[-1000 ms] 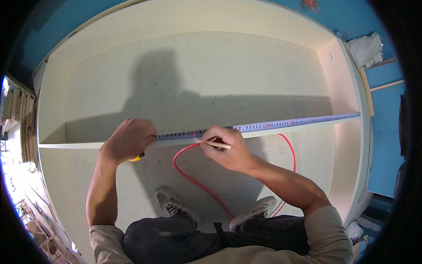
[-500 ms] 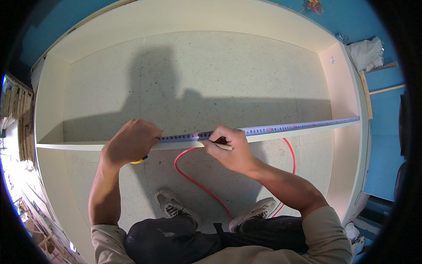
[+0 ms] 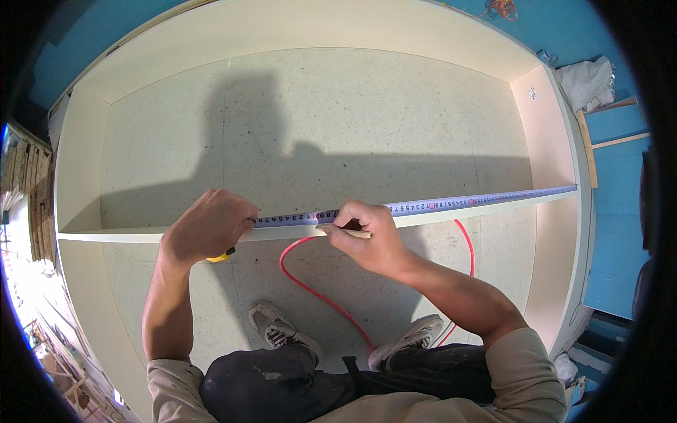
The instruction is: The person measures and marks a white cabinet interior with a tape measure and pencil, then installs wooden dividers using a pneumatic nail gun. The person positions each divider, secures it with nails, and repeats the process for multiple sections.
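Observation:
A tape measure's silver blade lies stretched along the top edge of a pale upright board, reaching its right end. My left hand is closed around the tape measure toward the left; only a bit of its yellow-and-black case shows below the palm. Near the middle of the board, my right hand pinches a light wooden pencil. The pencil's tip is at the blade's near edge, by the board. Fingers of this hand also rest over the blade and hide part of it.
The board spans a large cream frame with tall sides, lying on a speckled floor. A red hose loops near my shoes. A grey-white bag and blue panels are at the right; stacked wood is at the left.

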Demonstrator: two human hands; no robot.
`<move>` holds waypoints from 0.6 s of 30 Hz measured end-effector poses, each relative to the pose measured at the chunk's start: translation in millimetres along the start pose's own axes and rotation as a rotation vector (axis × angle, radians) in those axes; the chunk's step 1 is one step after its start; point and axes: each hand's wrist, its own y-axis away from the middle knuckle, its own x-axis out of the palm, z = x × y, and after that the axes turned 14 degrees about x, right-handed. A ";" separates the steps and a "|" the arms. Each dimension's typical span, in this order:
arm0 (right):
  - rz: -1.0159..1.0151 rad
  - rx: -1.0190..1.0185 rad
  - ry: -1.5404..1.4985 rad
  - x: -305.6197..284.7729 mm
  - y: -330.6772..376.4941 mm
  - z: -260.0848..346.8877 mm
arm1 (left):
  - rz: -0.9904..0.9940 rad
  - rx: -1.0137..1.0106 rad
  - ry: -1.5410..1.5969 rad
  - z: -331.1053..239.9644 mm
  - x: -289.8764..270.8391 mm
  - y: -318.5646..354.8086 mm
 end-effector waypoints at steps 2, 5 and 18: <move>0.018 0.034 -0.031 -0.6 0.1 -3.1 | 0.005 -0.011 0.009 -2.1 -1.4 -0.9; 0.028 0.073 -0.065 -0.2 0.5 -1.6 | 0.001 0.019 -0.002 -0.8 -1.3 -1.1; 0.067 0.052 -0.036 -4.6 0.7 0.8 | 0.027 -0.014 0.032 -2.2 -2.8 -2.3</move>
